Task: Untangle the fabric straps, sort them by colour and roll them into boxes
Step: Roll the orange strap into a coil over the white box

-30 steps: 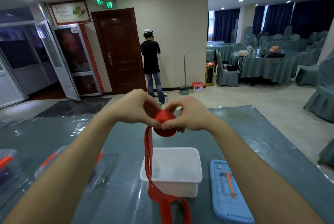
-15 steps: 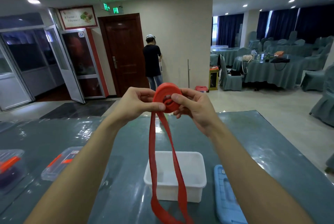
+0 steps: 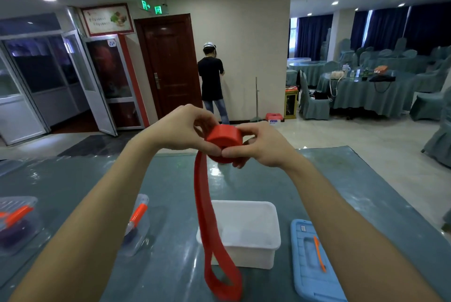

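red roll [image 3: 223,137] turned edge-on since before, pinched by fingers [image 3: 233,154] of left hand [image 3: 181,128] and right hand [image 3: 262,147]; tail [image 3: 205,204] hung unwound, white box [image 3: 246,256] unfilled.

You face a dark wooden door [image 3: 170,65] set in a beige wall [image 3: 246,40]. Left of the door stand glass doors [image 3: 107,87]; right of it, teal-draped tables [image 3: 361,94] before navy curtains [image 3: 314,33].

The left hand [image 3: 180,128] and right hand [image 3: 264,147] are bare, as are both forearms [image 3: 97,216] to the frame's edge. The fingers [image 3: 234,154] look slim, with nails seemingly short, though blurred.
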Motion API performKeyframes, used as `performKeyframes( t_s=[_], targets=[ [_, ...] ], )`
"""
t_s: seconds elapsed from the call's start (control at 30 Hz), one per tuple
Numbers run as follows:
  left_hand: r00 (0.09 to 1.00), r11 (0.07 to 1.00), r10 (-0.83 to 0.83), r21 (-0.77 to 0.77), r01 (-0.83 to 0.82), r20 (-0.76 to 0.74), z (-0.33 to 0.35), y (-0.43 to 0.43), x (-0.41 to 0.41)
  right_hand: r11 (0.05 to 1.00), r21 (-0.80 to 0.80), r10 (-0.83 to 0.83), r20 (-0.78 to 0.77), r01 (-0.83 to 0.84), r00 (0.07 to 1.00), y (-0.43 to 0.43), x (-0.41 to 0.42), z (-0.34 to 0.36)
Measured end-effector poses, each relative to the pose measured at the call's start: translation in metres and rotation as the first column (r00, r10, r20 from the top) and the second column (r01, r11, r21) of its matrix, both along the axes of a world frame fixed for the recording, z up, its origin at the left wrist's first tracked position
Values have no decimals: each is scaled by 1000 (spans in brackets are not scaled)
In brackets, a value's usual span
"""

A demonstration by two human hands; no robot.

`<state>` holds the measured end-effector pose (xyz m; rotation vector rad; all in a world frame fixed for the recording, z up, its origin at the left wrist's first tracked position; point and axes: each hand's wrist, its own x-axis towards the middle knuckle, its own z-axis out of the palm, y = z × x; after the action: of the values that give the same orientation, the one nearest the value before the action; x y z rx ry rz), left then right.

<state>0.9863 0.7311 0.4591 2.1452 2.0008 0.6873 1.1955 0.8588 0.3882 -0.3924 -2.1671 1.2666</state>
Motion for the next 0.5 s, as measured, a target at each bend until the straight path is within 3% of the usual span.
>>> performKeyframes(
  t_s=[0.13,0.23,0.3,0.37,0.5],
  targets=[
    [884,994,-95,98,55,459,-31,-4,-13,983,-176,24,-121,-46,992,5,8,-2],
    [809,987,-122,153,40,575,-48,1,-10,970,-229,38,-168,-76,985,6,8,-7],
    [831,985,-109,174,15,546,-51,4,-10,957,-267,77,-148,-115,986,7,8,-12],
    [890,990,-68,143,3,451,-49,5,-11,966,-237,99,-30,-103,995,9,10,-15],
    [993,999,-15,-34,19,120,-41,9,-4,996,81,-47,229,29,972,9,7,-13]
  ],
)
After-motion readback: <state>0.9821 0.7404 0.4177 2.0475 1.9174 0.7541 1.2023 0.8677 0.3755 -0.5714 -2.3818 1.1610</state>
